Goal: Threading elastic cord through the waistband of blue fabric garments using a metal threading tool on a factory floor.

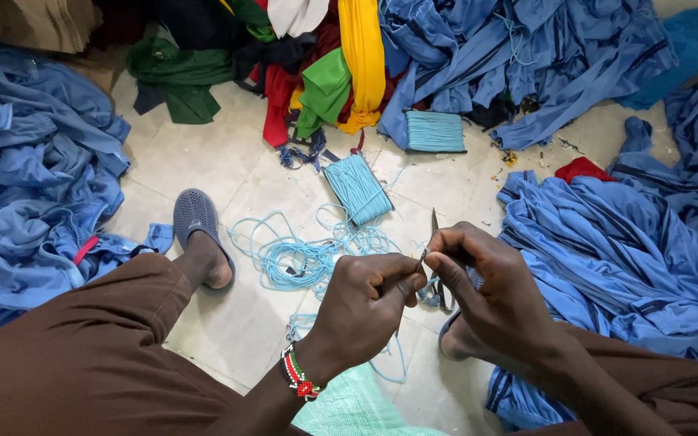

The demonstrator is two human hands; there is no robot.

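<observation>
— What do the hands hold?
— The left hand [365,303] and right hand [482,282] meet above the floor [203,161], fingers pinched shut on a thin cord [421,260]; scissors [435,222] stick up by the right.
— And the rest of the cord?
— Loose coils [300,258] lie just beyond, between the feet.

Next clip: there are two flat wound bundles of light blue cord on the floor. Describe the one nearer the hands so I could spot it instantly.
Start at the tiled floor in the middle, ringed by heaps of blue cloth. Just above the loose tangle of light blue cord, beyond the left hand and right hand, lies the nearer bundle. Unlike the farther bundle tucked against the cloth, it lies tilted on bare tile.
</observation>
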